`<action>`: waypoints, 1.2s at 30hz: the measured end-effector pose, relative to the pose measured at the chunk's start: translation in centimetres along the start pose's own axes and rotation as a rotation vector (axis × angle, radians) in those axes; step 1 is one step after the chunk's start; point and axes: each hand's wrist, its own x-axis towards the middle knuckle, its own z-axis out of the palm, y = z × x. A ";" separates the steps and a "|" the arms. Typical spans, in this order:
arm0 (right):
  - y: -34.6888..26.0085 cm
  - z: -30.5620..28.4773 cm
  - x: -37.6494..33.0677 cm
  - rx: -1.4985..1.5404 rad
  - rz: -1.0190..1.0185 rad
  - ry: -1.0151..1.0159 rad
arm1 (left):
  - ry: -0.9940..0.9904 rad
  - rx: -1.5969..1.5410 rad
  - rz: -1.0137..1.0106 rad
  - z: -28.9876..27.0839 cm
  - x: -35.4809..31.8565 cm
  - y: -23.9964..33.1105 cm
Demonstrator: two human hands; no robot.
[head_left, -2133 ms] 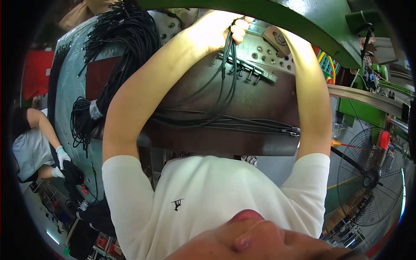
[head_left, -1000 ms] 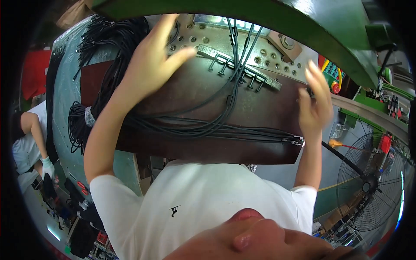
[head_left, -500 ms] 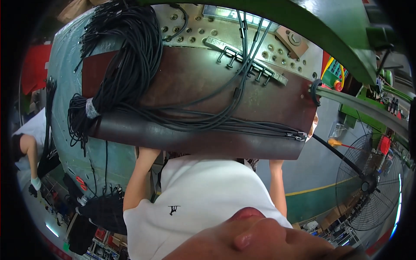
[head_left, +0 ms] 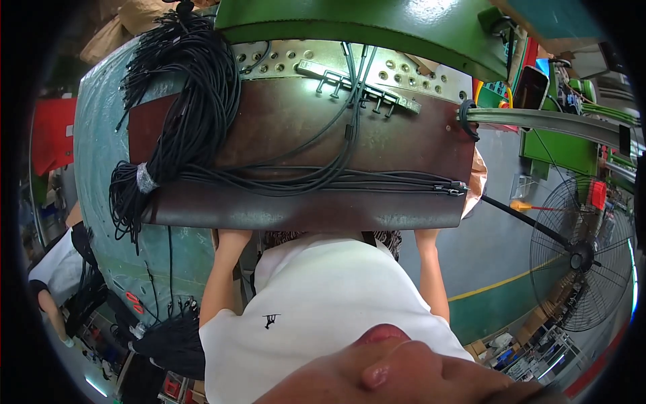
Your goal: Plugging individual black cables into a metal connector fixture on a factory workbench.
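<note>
A dark brown sheet lies across the bench in front of me, its near edge curving down. Under that edge are my left hand and, farther right, my right hand; the sheet hides the fingers of both. A thick bundle of black cables, bound with a clear wrap, rests on the sheet's left side. Several loose cables run right along the near part, their metal ends by the right edge. Other cables reach back over a metal bar with black clamp screws.
A green machine frame overhangs the perforated metal plate at the back. To the right are a metal rail and a black fan. Another person is at far left, near more black cables.
My view has shifted, so more of the green machine shows and the sheet sits slightly higher. Both hands stay under the near edge. The person at left has moved lower in view.
</note>
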 end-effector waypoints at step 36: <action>-14.6 -3.2 27.6 0.144 -0.130 -0.557 | 0.463 0.090 0.450 -10.4 20.1 13.1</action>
